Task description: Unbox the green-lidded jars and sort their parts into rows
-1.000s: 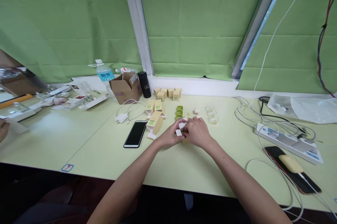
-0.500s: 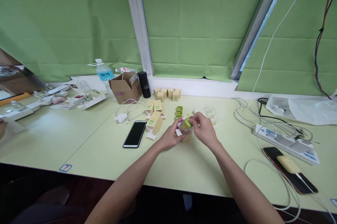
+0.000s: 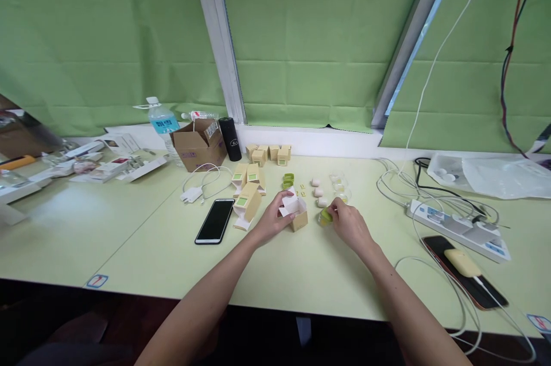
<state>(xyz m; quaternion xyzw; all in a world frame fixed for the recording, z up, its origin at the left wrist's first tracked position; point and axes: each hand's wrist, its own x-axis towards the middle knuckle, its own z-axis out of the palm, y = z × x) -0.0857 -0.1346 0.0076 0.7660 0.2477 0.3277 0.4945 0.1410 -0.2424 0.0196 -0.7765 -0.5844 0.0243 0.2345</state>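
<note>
My left hand [image 3: 272, 220] grips a small cardboard box [image 3: 300, 220] with its white-lined flaps open at the top. Just right of it, my right hand [image 3: 348, 222] pinches a small clear container with a green top [image 3: 325, 216], low over the table. Beyond my right hand are white cylindrical pieces [image 3: 317, 192] and clear plastic shells [image 3: 338, 180]. Green square frames [image 3: 288, 179] and tiny yellow pieces [image 3: 303, 187] lie past the left hand. Several tan boxes with green windows [image 3: 247, 201] are grouped to the left.
A phone [image 3: 214, 221] and a white charger [image 3: 191, 194] lie to the left. Behind them stand a brown carton [image 3: 198, 149], a black bottle [image 3: 230, 139] and a water bottle [image 3: 164, 124]. On the right are a power strip [image 3: 458, 230], loose cables and another phone [image 3: 482, 291].
The right hand has moved right and down, carrying the green-topped container away from the small box. The left hand still holds the box, whose open flaps now show. The view has shifted slightly.
</note>
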